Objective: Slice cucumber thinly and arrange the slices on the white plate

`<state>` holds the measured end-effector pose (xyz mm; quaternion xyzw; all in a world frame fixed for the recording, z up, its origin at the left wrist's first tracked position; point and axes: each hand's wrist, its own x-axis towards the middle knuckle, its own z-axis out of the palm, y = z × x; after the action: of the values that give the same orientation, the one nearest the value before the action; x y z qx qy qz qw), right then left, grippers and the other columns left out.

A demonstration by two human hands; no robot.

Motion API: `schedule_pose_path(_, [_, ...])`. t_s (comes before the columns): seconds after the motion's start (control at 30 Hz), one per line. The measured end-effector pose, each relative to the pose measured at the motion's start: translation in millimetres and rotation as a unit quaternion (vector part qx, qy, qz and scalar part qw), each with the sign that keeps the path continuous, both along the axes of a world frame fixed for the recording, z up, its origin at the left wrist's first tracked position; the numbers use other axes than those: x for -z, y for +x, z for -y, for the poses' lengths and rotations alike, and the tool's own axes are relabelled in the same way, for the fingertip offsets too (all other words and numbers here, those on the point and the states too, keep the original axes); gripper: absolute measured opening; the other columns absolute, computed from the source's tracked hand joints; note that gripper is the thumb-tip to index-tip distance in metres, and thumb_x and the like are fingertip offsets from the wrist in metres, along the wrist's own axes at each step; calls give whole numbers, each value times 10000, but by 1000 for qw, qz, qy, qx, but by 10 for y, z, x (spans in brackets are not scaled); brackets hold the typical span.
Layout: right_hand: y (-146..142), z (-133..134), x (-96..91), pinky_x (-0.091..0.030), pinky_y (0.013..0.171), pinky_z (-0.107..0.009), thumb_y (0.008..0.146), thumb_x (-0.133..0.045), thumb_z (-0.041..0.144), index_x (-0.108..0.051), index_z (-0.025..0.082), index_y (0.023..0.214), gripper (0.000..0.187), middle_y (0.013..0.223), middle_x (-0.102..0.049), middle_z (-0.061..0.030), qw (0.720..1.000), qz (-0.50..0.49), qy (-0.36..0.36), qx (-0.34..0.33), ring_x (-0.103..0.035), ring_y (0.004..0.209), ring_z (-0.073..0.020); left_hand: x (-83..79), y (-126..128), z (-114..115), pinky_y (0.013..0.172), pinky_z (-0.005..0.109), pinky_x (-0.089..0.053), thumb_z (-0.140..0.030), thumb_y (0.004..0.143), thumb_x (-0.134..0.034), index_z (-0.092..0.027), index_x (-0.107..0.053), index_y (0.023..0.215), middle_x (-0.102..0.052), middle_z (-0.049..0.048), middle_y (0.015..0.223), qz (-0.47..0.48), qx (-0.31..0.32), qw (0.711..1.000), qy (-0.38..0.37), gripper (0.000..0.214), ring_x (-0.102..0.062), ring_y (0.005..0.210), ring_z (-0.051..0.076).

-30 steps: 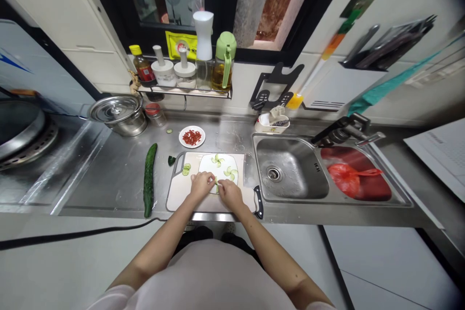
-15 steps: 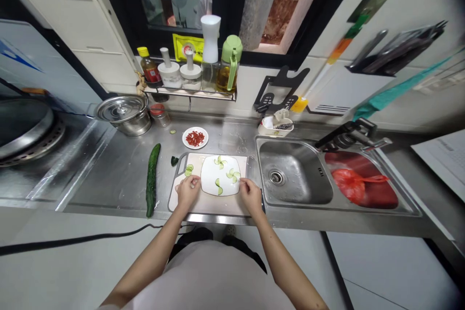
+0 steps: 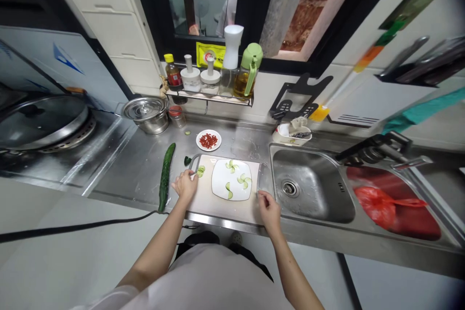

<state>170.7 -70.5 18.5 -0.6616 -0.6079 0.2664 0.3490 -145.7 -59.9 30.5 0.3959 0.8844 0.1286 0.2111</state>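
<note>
Cutting board [image 3: 205, 198], left edge partly behind left hand [image 3: 186, 186].

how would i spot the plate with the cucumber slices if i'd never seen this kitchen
Find the steel sink; on the counter left of it lies a pale cutting board. On that board, between the left hand and right hand, sits the plate. It is white and squarish with green slices, unlike the round plate farther back, which holds red pieces.

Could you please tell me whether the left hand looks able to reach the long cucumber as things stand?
Yes, it seems so: the left hand is at the cutting board's left end, and the long cucumber lies just beyond, with only a strip of counter showing between them.
</note>
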Motion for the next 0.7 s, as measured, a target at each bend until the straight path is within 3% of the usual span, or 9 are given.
schedule_pose_path(0.17, [-3, 3, -17, -434, 577, -290, 829, -456, 532, -722, 146, 958, 486, 593, -594, -23, 1000, -6, 1, 4, -509, 546, -163, 114, 22, -103, 924, 457, -308, -509, 836, -521, -251, -647, 1080, -679, 116, 1111, -21, 0, 1000, -3, 376, -552, 1094, 331])
schedule_pose_path(0.37, [-15, 27, -18, -410, 549, -281, 801, -482, 527, -725, 119, 960, 501, 579, -565, -14, 1000, -24, -7, 9, -482, 535, -154, 232, 41, -146, 928, 437, -316, -383, 845, -548, -251, -669, 1031, -682, 79, 1070, -21, -9, 999, 27, 259, -563, 1068, 290])
schedule_pose_path(0.7, [-56, 54, -27, -412, 569, -291, 803, -489, 505, -714, 132, 970, 467, 590, -572, -17, 999, -37, -22, 0, -490, 548, -167, 221, 68, -151, 929, 436, -330, -240, 798, -580, -234, -665, 882, -714, 34, 887, 54, -24, 992, 110, 119, -601, 992, 263])
